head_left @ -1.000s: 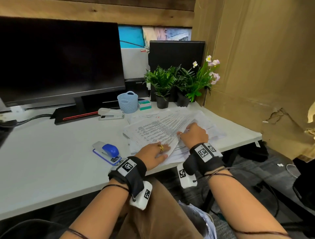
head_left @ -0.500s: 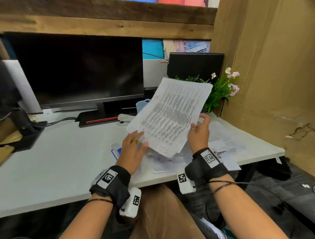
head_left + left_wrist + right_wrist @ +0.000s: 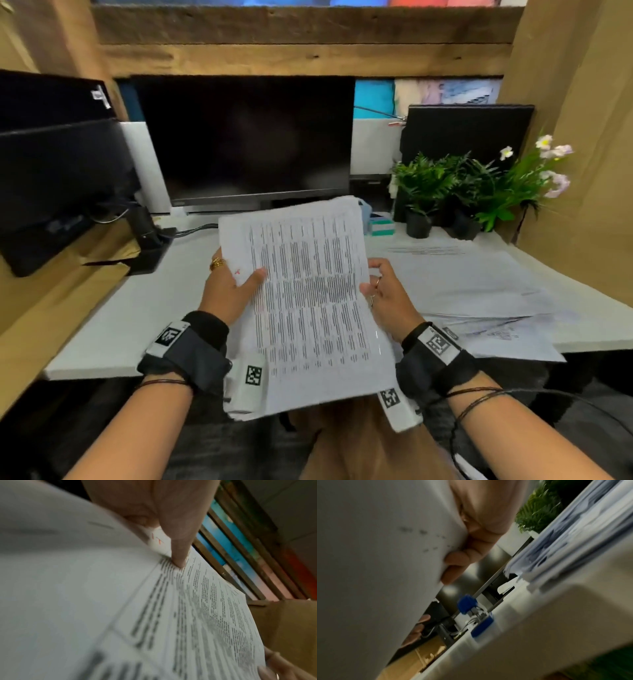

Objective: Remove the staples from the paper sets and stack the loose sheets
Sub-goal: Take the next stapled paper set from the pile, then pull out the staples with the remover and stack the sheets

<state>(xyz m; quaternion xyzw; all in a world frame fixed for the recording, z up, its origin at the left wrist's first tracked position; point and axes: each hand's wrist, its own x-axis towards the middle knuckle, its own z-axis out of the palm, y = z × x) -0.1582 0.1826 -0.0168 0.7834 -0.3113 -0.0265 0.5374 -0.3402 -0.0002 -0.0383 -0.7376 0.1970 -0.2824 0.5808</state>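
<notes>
left hand [image 3: 230, 286]: gripping the left edge of the paper set [image 3: 308, 301], thumb pressed flat on the printed face, other fingers behind it
right hand [image 3: 385, 296]: curled round the right edge, fingers tucked behind, thumb at the margin
where the set is: up in the air between both hands, above the near edge of the surface [image 3: 113, 329], not resting on anything
long axis: runs 12 to 6, top leaning away toward the monitor [image 3: 245, 138]
staple: can't make one out tbh, too blurry. There's a red mark [image 3: 237, 271] right by the left thumb, so I'd guess that corner, meaning the left hand is nearer
paper feel: thin floppy sheets, dense black columns of text, bottom sagging
loose sheets [image 3: 479, 284]: fanned out messily at 3 o'clock on the surface
blue staple remover [image 3: 467, 605]: only in the right wrist view, lying on the surface
</notes>
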